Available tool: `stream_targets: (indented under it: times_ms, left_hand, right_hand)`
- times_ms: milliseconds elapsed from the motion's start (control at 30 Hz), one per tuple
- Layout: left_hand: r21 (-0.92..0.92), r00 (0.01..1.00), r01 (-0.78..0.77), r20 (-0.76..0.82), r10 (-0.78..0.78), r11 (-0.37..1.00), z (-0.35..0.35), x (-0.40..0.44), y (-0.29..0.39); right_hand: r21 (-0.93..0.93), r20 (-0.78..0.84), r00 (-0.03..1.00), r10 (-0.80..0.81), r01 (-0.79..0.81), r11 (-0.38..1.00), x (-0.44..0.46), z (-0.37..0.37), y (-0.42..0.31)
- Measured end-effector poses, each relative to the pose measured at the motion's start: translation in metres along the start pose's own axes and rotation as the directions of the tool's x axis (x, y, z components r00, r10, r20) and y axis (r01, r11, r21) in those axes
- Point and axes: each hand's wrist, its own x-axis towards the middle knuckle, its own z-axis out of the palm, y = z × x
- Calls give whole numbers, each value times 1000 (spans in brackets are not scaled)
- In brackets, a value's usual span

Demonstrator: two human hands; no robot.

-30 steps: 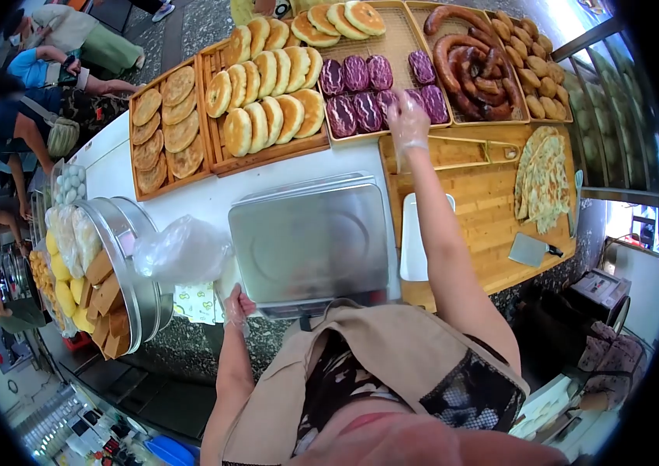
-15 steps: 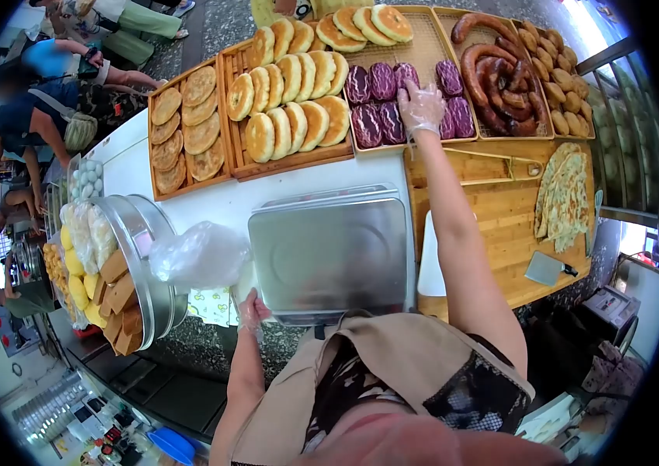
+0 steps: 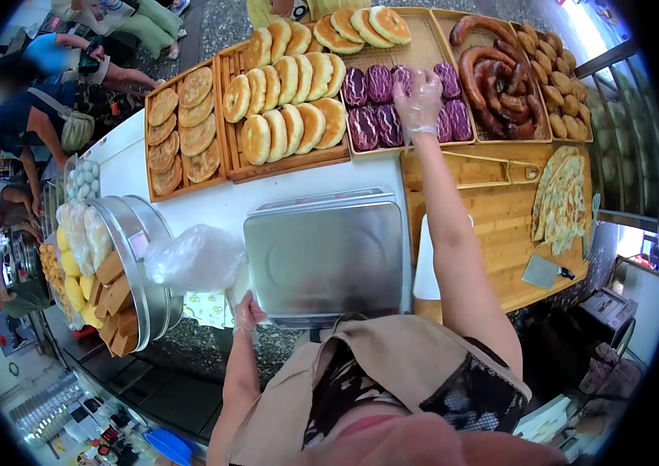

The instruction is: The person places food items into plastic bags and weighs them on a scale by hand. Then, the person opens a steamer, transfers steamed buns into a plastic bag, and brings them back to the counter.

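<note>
My right hand point(image 3: 418, 105), in a clear plastic glove, reaches over the tray of purple streaked buns point(image 3: 363, 126). Its fingers are bent down around a bun in the middle of the rows, mostly hidden beneath the palm. Low on the left, my left hand point(image 3: 247, 312), gloved too, is closed at the near left corner of a metal box with a shiny lid point(image 3: 328, 260). A white flat item point(image 3: 241, 289) lies against its fingertips; what the fingers hold is hard to see. Beside it sits a puffed clear plastic bag point(image 3: 194, 259).
Trays of flatbreads point(image 3: 195, 122), pale round cakes point(image 3: 291, 128), sausages point(image 3: 492, 81) and brown buns point(image 3: 561, 89) line the far side. A cutting board point(image 3: 492, 225) holds tongs point(image 3: 492, 172), a pancake stack point(image 3: 558, 198) and a scraper point(image 3: 541, 272). People point(image 3: 31, 116) stand at left.
My right hand has gone from lying stretched over the purple buns to a more bent grip, its wrist a little raised. My left hand stays by the metal box. The view shifted slightly.
</note>
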Motion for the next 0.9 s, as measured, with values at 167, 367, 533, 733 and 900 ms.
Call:
stream_targets:
  times_ms: [167, 367, 533, 733, 900]
  left_hand:
    - [-32, 997, -71, -6, 71, 997, 2, -6, 0]
    - [-25, 1000, -3, 20, 4, 1000, 1, -11, 4]
    - [-29, 998, -21, 57, 23, 999, -4, -6, -1]
    - [-20, 997, 6, 81, -4, 1000, -6, -1, -2]
    - [5, 995, 35, 95, -35, 999, -8, 2, -1]
  right_hand:
    - [441, -224, 971, 88, 21, 897, 23, -48, -46]
    - [593, -414, 909, 38, 238, 769, 38, -105, -100]
    - [583, -390, 920, 34, 218, 783, 35, -116, -107]
    - [655, -386, 921, 56, 231, 720, 22, -136, -115]
    - [662, -421, 905, 67, 256, 705, 19, -140, -118]
